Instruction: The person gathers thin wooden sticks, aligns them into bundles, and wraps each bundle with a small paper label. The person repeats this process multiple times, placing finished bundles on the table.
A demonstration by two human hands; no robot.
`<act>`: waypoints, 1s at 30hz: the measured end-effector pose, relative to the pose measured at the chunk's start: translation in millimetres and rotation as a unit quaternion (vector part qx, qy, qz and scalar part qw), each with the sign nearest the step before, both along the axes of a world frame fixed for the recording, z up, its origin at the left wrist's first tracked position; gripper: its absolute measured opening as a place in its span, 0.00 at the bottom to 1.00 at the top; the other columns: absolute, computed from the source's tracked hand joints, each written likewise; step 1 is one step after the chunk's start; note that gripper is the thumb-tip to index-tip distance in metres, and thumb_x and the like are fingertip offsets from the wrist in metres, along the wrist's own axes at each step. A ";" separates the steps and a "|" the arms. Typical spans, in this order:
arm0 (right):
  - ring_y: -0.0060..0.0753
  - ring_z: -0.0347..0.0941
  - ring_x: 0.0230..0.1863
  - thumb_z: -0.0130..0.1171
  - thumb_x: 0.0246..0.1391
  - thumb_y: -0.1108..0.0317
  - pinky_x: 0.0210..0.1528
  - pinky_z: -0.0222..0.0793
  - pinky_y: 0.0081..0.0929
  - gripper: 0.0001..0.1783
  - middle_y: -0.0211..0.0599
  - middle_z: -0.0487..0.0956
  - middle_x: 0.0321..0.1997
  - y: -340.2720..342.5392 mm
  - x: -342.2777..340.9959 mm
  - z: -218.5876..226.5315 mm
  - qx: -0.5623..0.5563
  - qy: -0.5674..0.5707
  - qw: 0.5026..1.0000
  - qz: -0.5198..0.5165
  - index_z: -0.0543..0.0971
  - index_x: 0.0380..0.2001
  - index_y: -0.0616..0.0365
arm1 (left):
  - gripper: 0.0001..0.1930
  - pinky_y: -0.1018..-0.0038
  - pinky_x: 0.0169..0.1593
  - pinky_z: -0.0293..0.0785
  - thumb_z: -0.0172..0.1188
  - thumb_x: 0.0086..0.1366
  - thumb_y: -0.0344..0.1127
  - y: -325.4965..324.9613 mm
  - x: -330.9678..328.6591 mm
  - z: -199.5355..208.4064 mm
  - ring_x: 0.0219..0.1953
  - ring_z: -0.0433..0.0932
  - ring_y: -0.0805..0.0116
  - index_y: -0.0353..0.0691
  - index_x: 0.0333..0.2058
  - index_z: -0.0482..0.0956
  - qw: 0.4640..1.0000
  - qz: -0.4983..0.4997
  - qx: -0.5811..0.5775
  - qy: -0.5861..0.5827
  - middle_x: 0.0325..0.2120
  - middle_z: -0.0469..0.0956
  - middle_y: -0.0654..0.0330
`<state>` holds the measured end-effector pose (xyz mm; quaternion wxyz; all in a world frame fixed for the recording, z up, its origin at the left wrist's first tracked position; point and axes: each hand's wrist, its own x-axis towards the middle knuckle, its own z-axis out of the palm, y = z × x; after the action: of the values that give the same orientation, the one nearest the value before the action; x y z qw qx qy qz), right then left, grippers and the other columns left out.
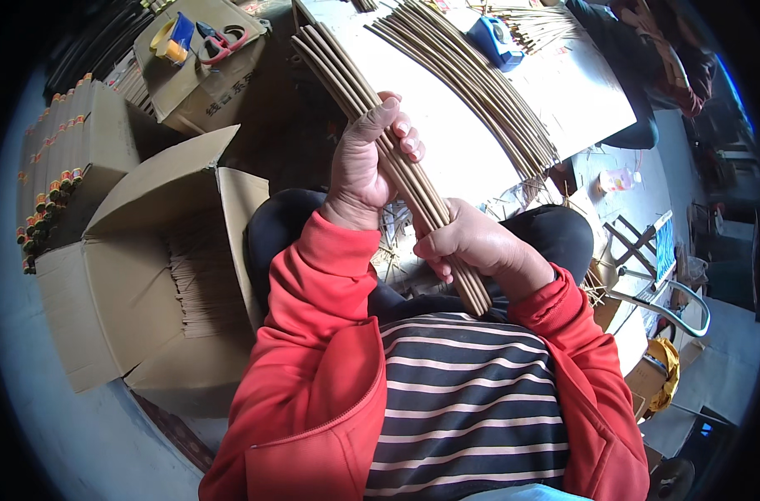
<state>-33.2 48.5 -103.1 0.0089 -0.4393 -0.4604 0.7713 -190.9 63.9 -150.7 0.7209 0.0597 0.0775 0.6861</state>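
Note:
A bundle of long, thin brown sticks (340,77) slants across in front of my body, its far end up and to the left, its near end by my lap. My left hand (365,163) is closed round the bundle near its middle, thumb across the top and fingertips curling over the right side. Lower down, my right hand (470,240) grips the same bundle close to its near end. Just beyond my hands, a wide row of similar brown sticks (467,88) lies fanned on the white tabletop (584,113).
An open cardboard box (138,292) with thin sticks inside stands at my left. Behind it are stacked wrapped bundles (54,167) and a box holding red-handled scissors (221,46) and a tape dispenser (173,40). A blue dispenser (497,43) sits on the table; a folding chair (659,259) stands right.

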 end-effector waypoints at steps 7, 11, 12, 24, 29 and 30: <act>0.24 0.68 0.14 0.57 0.41 0.74 0.16 0.64 0.21 0.09 0.32 0.70 0.16 -18.3 -23.9 -19.2 0.184 -0.129 0.974 0.019 0.69 0.28 0.62 | 0.05 0.75 0.23 0.66 0.56 0.55 0.27 -5.8 -15.1 -11.4 0.18 0.68 0.73 0.45 0.29 0.70 0.981 0.062 -0.111 0.149 0.17 0.68 0.66; 0.21 0.68 0.17 0.59 0.42 0.74 0.19 0.66 0.20 0.13 0.31 0.70 0.19 -25.3 -37.0 -16.9 0.216 -0.140 0.966 0.013 0.68 0.32 0.61 | 0.04 0.76 0.24 0.66 0.56 0.54 0.27 -11.7 -27.5 -11.0 0.18 0.68 0.73 0.44 0.27 0.71 0.993 0.031 -0.093 0.070 0.16 0.68 0.66; 0.21 0.69 0.17 0.59 0.42 0.74 0.19 0.65 0.19 0.12 0.31 0.71 0.18 -25.5 -40.6 -7.6 0.168 -0.108 0.980 0.004 0.69 0.31 0.61 | 0.05 0.76 0.24 0.66 0.55 0.55 0.26 -13.2 -31.2 -11.2 0.17 0.67 0.73 0.43 0.31 0.73 0.996 0.031 -0.065 0.059 0.16 0.68 0.66; 0.21 0.69 0.17 0.60 0.43 0.71 0.19 0.64 0.20 0.12 0.32 0.73 0.18 -43.1 -56.0 -19.3 0.188 -0.135 0.973 0.001 0.70 0.31 0.61 | 0.06 0.75 0.25 0.67 0.57 0.54 0.26 -28.8 -50.6 -20.1 0.19 0.67 0.73 0.42 0.32 0.73 0.998 0.030 -0.036 0.044 0.17 0.69 0.65; 0.22 0.68 0.15 0.59 0.42 0.71 0.19 0.65 0.20 0.12 0.33 0.72 0.18 -49.2 -45.4 -22.8 0.088 -0.111 0.990 0.014 0.69 0.30 0.61 | 0.05 0.75 0.25 0.67 0.55 0.56 0.26 -35.0 -44.0 -21.4 0.18 0.68 0.73 0.42 0.33 0.73 0.999 0.006 -0.026 0.033 0.17 0.69 0.64; 0.23 0.69 0.16 0.58 0.42 0.71 0.19 0.66 0.22 0.12 0.33 0.72 0.17 -49.3 -44.4 -26.4 0.163 -0.164 0.973 0.017 0.69 0.30 0.62 | 0.05 0.75 0.25 0.67 0.56 0.56 0.26 -34.3 -38.2 -20.0 0.18 0.68 0.72 0.42 0.32 0.72 0.993 0.038 -0.072 0.090 0.17 0.70 0.64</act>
<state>-77.6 -0.7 -129.5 -0.0080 -0.5447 -0.5823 0.6035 -229.0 29.6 -170.7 0.6864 0.0667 0.1935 0.6978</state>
